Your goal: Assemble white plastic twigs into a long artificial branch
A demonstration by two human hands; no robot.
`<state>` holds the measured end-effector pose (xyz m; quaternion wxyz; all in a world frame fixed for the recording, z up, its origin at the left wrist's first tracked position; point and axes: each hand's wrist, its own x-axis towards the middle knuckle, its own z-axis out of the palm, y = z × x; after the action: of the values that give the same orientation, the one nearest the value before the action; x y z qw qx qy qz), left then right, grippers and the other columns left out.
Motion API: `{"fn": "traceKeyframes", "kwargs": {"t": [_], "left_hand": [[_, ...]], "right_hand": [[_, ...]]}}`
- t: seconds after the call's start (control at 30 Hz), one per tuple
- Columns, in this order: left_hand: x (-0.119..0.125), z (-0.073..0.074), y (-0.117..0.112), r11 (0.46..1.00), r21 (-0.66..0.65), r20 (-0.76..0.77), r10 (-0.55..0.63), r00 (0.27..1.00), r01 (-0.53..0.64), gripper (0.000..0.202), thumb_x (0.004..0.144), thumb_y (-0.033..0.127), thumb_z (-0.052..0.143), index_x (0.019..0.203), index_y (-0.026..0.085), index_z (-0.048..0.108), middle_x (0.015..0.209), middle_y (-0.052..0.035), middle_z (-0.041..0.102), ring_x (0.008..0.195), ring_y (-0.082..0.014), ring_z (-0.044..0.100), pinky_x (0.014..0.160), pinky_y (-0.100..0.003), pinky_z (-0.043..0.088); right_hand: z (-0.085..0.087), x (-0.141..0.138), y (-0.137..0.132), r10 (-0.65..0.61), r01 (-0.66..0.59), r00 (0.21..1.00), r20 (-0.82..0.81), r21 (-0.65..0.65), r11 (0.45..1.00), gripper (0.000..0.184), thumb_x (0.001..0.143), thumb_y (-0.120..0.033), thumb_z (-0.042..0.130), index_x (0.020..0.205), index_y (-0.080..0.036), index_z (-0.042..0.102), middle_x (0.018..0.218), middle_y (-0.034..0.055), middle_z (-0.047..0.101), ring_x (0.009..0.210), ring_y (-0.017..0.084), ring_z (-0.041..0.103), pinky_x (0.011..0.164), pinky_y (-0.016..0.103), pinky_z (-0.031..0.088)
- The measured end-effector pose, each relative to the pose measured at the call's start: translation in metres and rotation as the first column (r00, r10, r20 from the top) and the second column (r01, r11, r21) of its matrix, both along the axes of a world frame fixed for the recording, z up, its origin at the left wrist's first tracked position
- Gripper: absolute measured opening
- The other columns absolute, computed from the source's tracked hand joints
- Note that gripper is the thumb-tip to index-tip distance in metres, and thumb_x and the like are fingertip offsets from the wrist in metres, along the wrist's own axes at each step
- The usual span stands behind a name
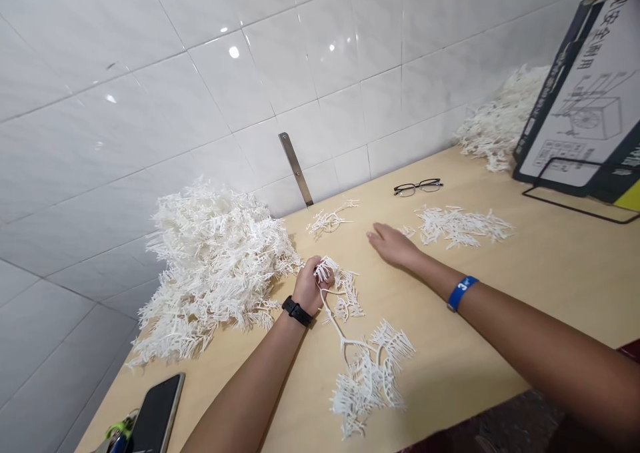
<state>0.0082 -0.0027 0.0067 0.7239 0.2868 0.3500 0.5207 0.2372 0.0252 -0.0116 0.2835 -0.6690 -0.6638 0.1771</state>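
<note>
My left hand [309, 287], with a black watch on its wrist, is closed around a white artificial branch [342, 339]. The branch has a forked stem with fringed, coral-like sprays that hang down toward the table's front edge. My right hand [391, 245], a blue band on its wrist, is held over the table with its fingers stretched out and nothing visible in them. Just beyond it lies a scatter of small white snippets [463, 226]. A loose white sprig [330, 221] rests on the table between the two hands, farther back.
A large heap of white branches [215, 259] stands at left against the tiled wall. Glasses [418, 187] lie at the back. A printed box [580, 106], a black wire stand [580, 207] and another white pile [500, 119] are at right. A phone [156, 413] lies front left.
</note>
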Motion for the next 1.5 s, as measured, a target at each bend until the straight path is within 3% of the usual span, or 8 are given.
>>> {"fn": "traceKeyframes", "kwargs": {"t": [0.13, 0.23, 0.4, 0.57, 0.77, 1.07, 1.3, 1.5], "left_hand": [[0.001, -0.003, 0.000, 0.999, 0.028, -0.076, 0.023, 0.997, -0.021, 0.029, 0.067, 0.026, 0.071, 0.064, 0.017, 0.044, 0.051, 0.0062, 0.044, 0.047, -0.0057, 0.042, 0.045, -0.020, 0.033], [0.003, -0.006, 0.000, 0.997, 0.059, -0.131, 0.049, 0.990, -0.042, 0.032, 0.065, 0.031, 0.074, 0.066, 0.016, 0.046, 0.055, 0.0062, 0.047, 0.049, -0.0058, 0.044, 0.047, -0.020, 0.035], [0.005, -0.009, -0.004, 0.986, 0.163, -0.293, 0.010, 0.956, 0.040, 0.038, 0.067, 0.044, 0.074, 0.067, 0.017, 0.047, 0.055, 0.0066, 0.045, 0.047, -0.0060, 0.043, 0.048, -0.021, 0.035], [0.006, -0.011, -0.006, 0.958, 0.263, -0.405, 0.003, 0.914, 0.113, 0.042, 0.073, 0.053, 0.069, 0.069, 0.018, 0.047, 0.054, 0.0060, 0.044, 0.047, -0.0069, 0.041, 0.049, -0.022, 0.033], [0.008, -0.009, -0.009, 0.924, 0.282, -0.574, -0.052, 0.817, 0.257, 0.044, 0.074, 0.057, 0.068, 0.074, 0.016, 0.052, 0.056, 0.0041, 0.047, 0.051, -0.0075, 0.041, 0.053, -0.022, 0.032], [0.010, 0.002, -0.016, 0.841, 0.279, -0.645, -0.193, 0.739, 0.463, 0.044, 0.075, 0.058, 0.064, 0.070, 0.015, 0.053, 0.059, 0.0038, 0.044, 0.055, -0.0088, 0.037, 0.057, -0.025, 0.030], [0.007, -0.002, -0.014, 0.904, 0.248, -0.613, -0.131, 0.779, 0.347, 0.038, 0.077, 0.048, 0.062, 0.062, 0.016, 0.047, 0.058, 0.0032, 0.043, 0.056, -0.0091, 0.037, 0.058, -0.026, 0.030], [0.009, -0.002, -0.015, 0.892, 0.282, -0.631, -0.105, 0.768, 0.354, 0.044, 0.078, 0.055, 0.062, 0.062, 0.017, 0.048, 0.057, 0.0027, 0.044, 0.054, -0.0095, 0.038, 0.056, -0.025, 0.030]], "right_hand": [[0.005, 0.023, 0.007, -0.281, 0.280, 0.941, -0.189, -0.031, 0.960, 0.055, 0.093, -0.039, 0.042, 0.139, -0.008, 0.047, 0.143, 0.0208, 0.049, 0.132, 0.033, 0.045, 0.108, 0.043, 0.035], [0.009, 0.017, 0.003, -0.243, 0.294, 0.872, -0.424, 0.057, 0.954, 0.039, 0.090, -0.033, 0.047, 0.122, -0.015, 0.060, 0.122, 0.0148, 0.065, 0.112, 0.026, 0.061, 0.095, 0.036, 0.045], [0.014, -0.022, -0.021, 0.170, -0.144, 0.732, -0.660, 0.094, 0.985, 0.026, 0.087, -0.036, 0.051, 0.079, -0.014, 0.063, 0.072, 0.0058, 0.064, 0.062, 0.015, 0.058, 0.062, 0.028, 0.047], [0.016, -0.044, -0.039, 0.514, -0.572, 0.593, -0.620, 0.125, 0.811, 0.035, 0.089, -0.047, 0.052, 0.076, -0.015, 0.060, 0.072, 0.0028, 0.058, 0.067, 0.014, 0.052, 0.066, 0.027, 0.043], [0.013, -0.043, -0.038, 0.541, -0.567, 0.683, -0.491, 0.112, 0.816, 0.040, 0.089, -0.049, 0.050, 0.068, -0.016, 0.056, 0.063, -0.0016, 0.048, 0.062, 0.013, 0.044, 0.059, 0.026, 0.034], [0.012, -0.038, -0.035, 0.507, -0.579, 0.631, -0.588, 0.079, 0.812, 0.038, 0.088, -0.050, 0.052, 0.076, -0.015, 0.060, 0.062, -0.0014, 0.051, 0.058, 0.012, 0.045, 0.056, 0.026, 0.035], [0.014, -0.035, -0.035, 0.504, -0.589, 0.660, -0.557, 0.033, 0.808, 0.038, 0.088, -0.048, 0.051, 0.068, -0.016, 0.055, 0.060, -0.0022, 0.051, 0.051, 0.010, 0.041, 0.051, 0.025, 0.031], [0.015, -0.035, -0.035, 0.507, -0.582, 0.640, -0.577, 0.067, 0.810, 0.037, 0.088, -0.050, 0.052, 0.072, -0.017, 0.055, 0.063, -0.0016, 0.052, 0.055, 0.011, 0.045, 0.054, 0.025, 0.035]]}}
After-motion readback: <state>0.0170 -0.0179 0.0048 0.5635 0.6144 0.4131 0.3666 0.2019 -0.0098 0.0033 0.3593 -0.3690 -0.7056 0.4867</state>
